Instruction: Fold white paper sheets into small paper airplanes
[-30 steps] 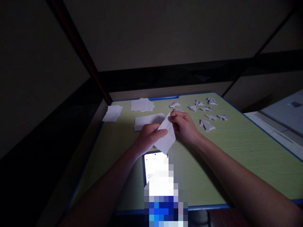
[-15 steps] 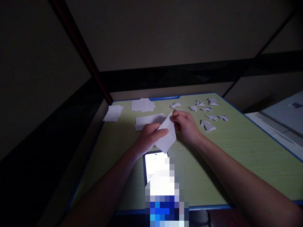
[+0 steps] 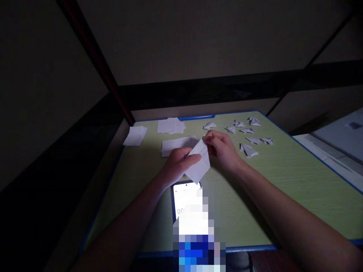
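Right hand (image 3: 224,149) edged up the paper's (image 3: 200,164) edge.

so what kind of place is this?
Probably a dim room with a small desk beside a dark frame, maybe a bunk bed. The green table has a blue rim, with paper stacks, folded paper planes and a lit phone on it. Both hands hold a paper sheet.

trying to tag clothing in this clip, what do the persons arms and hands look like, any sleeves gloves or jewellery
Both forearms are bare up to the picture's lower edge, with no sleeve in view. The left hand and right hand wear no gloves. No ring, watch or bracelet shows, though the dim light could hide small details.
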The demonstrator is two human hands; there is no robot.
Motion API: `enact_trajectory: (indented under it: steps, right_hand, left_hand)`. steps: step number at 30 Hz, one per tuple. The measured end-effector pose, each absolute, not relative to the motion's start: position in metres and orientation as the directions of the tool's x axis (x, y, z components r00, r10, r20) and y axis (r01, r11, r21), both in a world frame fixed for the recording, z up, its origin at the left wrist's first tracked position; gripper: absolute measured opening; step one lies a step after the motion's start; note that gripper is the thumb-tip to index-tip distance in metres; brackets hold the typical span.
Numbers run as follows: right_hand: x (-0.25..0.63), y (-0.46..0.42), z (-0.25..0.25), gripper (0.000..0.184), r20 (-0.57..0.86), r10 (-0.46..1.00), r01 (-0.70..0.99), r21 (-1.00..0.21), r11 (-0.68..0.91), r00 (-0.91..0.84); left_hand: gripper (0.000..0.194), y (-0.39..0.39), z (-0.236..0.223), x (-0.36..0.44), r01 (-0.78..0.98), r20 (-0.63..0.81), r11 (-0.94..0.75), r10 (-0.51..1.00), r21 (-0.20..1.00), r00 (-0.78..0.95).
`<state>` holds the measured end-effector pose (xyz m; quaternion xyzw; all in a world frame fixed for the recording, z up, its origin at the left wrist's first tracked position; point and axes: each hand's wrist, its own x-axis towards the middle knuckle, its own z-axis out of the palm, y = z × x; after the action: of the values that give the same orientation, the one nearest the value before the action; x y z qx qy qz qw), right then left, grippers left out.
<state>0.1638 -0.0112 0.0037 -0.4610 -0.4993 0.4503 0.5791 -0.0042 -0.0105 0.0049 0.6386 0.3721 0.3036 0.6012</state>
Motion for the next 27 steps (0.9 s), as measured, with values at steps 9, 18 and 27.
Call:
enact_trajectory:
  steps: [9,18,27]
  right_hand:
    - [0.1629,-0.0114,0.002,0.025,0.165,0.983,-0.054,-0.984,0.17,0.08]
    - [0.1666,-0.0074,-0.001,0.022,0.199,0.971,-0.08,-0.974,0.21,0.133]
    - [0.1681,-0.0092,0.0039,0.019,0.182,0.976,-0.081,-0.978,0.192,0.117]
  left_hand:
    - [0.031,-0.0097,0.0038,-0.004,0.108,-0.035,-0.029,0.836,0.994,0.548]
    - [0.03,-0.0108,0.0054,-0.0038,0.125,-0.045,-0.028,0.837,0.992,0.545]
    - [0.031,-0.0095,0.0052,-0.0054,0.138,-0.048,-0.031,0.842,0.99,0.537]
